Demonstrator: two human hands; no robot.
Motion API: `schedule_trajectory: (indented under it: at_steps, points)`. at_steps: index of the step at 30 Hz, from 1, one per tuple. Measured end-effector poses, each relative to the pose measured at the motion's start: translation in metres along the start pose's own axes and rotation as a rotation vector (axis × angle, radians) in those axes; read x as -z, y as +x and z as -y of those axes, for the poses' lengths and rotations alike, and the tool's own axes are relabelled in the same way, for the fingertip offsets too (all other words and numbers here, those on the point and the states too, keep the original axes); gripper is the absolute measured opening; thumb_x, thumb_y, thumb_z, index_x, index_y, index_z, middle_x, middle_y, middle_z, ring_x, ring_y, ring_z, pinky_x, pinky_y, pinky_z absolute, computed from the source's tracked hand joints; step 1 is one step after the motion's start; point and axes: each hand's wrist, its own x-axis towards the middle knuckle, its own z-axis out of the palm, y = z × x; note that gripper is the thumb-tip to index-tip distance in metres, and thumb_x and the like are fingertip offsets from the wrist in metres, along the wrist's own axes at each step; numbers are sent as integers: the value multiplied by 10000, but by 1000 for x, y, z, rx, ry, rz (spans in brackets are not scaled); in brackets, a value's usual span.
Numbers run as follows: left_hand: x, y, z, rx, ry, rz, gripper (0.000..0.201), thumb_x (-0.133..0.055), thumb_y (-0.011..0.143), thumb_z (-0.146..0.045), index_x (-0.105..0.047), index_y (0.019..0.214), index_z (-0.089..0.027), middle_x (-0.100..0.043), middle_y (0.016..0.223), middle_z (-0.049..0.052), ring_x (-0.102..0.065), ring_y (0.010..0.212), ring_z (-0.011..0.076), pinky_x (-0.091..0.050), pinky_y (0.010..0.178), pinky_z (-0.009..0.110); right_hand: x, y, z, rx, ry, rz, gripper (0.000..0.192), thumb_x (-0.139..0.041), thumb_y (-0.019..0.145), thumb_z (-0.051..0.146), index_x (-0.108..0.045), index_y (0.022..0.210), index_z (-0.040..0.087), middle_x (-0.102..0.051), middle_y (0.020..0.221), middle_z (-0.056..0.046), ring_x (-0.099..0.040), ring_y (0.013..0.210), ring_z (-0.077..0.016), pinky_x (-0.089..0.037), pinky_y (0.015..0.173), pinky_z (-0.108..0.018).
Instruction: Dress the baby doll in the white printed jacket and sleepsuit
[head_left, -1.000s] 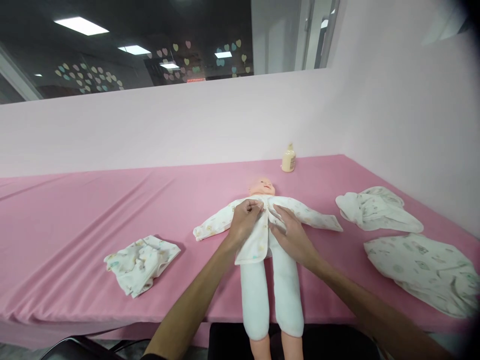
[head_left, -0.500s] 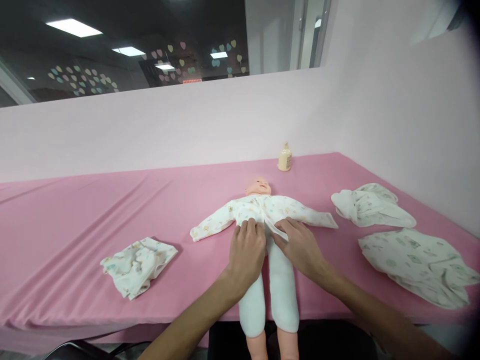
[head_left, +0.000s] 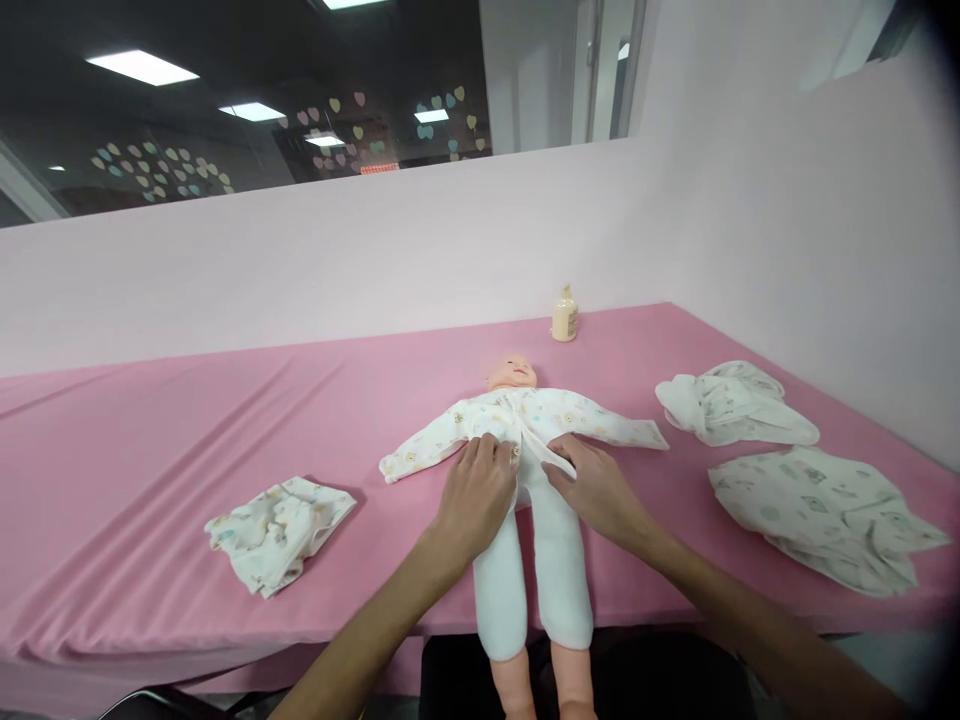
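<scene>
On its back lies a baby doll [head_left: 512, 374], head toward the wall and legs reaching over the table's near edge. It wears a white patterned baby shirt [head_left: 491, 410] with both sleeves spread, parted in front over the white body. My left hand [head_left: 480, 495] is closed on the shirt's front edge at the doll's left-of-view side. My right hand [head_left: 596, 490] pinches the opposite front flap between thumb and fingers, holding it a little outward. The left fingertips are partly hidden by the hand.
A pink sheet [head_left: 187, 430] covers the table. Folded patterned clothing [head_left: 281, 530] lies at left. At right are a crumpled white garment [head_left: 739, 405] and a larger patterned one [head_left: 825, 515]. A cream pump bottle [head_left: 565, 317] stands by the back wall [head_left: 337, 260].
My left hand has shifted slightly left with the shirt edge, so the front is parted a little wider. My right hand keeps its flap. The view has tilted slightly.
</scene>
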Motion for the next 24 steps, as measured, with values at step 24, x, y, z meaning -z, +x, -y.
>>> schedule_trajectory:
  at_steps: [24]
  points:
    - [-26,21,10,43,-134,-271,245,-387,1016,-194,-616,1089,-149,-648,864,51,-587,785,173,-440,679,297,-3,3,10,-47,399,-117,320,-442,932,287,-715,1091,238,-719,944,-13,-626,813,-192,-475,702,-309]
